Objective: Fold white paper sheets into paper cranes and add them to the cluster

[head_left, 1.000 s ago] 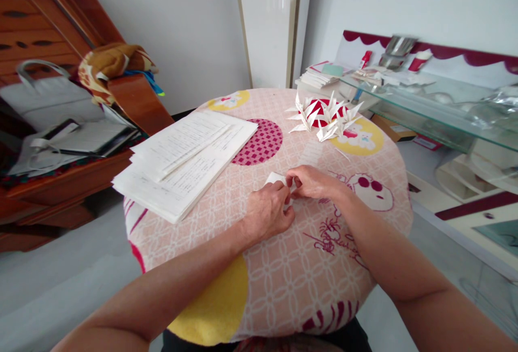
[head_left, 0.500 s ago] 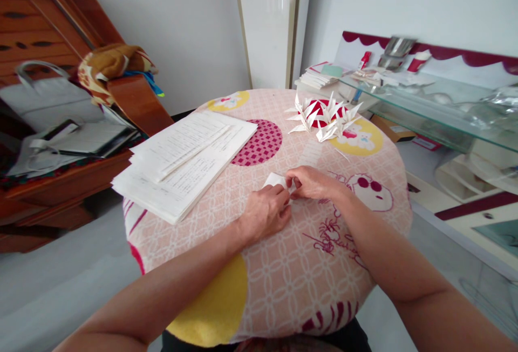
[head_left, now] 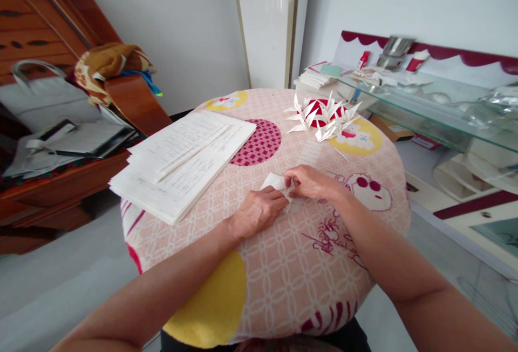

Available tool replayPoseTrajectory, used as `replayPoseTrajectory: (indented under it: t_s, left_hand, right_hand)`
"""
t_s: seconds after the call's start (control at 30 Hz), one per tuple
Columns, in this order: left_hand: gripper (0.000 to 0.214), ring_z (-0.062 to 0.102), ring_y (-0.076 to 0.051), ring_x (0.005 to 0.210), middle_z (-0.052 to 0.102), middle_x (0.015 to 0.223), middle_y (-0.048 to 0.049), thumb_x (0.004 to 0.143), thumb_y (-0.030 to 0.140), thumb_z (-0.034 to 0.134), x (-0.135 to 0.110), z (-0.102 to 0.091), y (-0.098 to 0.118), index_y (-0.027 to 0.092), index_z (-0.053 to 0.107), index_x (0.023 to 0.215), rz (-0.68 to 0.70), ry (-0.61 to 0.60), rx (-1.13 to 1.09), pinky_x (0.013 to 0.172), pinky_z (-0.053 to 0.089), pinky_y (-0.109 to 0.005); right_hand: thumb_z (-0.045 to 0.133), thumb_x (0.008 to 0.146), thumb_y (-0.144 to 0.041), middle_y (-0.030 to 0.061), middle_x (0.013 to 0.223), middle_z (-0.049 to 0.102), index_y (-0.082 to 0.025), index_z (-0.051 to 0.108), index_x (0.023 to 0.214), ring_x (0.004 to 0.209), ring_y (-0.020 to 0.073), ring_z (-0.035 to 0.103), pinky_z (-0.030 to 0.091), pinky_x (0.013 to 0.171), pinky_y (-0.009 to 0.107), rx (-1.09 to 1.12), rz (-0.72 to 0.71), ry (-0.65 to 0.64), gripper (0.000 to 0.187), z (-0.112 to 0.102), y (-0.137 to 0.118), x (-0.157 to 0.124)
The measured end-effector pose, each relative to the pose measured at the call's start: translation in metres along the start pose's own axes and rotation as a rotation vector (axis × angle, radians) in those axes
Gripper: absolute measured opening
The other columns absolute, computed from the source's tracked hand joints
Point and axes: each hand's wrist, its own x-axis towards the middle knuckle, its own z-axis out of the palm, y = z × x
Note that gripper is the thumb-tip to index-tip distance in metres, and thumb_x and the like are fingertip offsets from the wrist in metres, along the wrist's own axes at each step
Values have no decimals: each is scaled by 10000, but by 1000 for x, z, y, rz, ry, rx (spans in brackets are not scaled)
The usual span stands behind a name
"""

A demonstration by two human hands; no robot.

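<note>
A small piece of folded white paper (head_left: pixel 274 181) lies on the cloth-covered round table (head_left: pixel 275 271), partly hidden by my fingers. My left hand (head_left: pixel 259 210) rests over its near left side, with the fingers together and the tips on the paper. At the paper's right edge, the thumb and fingers of my right hand (head_left: pixel 305 181) pinch it. Farther back on the table, several folded white paper cranes (head_left: pixel 319 117) stand grouped around a red patch of the cloth.
A stack of written sheets (head_left: pixel 186 163) lies left of my hands. To the right stands a glass shelf (head_left: pixel 437 106) with papers and small items. A wooden bench (head_left: pixel 137 106) at the left holds a bag (head_left: pixel 40 93) and a brown cloth (head_left: pixel 109 66).
My left hand has shifted slightly left and its fingers have straightened, so that a bit more of the paper shows. My right hand keeps its pinch at nearly the same spot.
</note>
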Motion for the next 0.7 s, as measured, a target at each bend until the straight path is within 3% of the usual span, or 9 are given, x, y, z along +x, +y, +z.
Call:
replayPoseTrajectory:
  t_s: [0.33, 0.7]
  left_hand:
    - [160, 633, -134, 797, 673, 930, -59, 945, 179, 530, 6, 0, -2, 152, 666, 865, -252, 176, -283, 711, 477, -242]
    - [88, 584, -104, 614, 670, 701, -3, 784, 188, 665, 24, 3, -18, 153, 700, 712, -549, 171, -442, 574, 428, -216]
  right_hand:
    - [674, 653, -104, -30, 669, 576, -165, 670, 865, 616, 120, 517, 326, 553, 231, 49, -30, -16, 220, -2, 3, -1]
    - [678, 677, -114, -6, 686, 627, -161, 689, 874, 612, 121, 529, 314, 553, 232, 6, 8, -29, 203, -3, -2, -2]
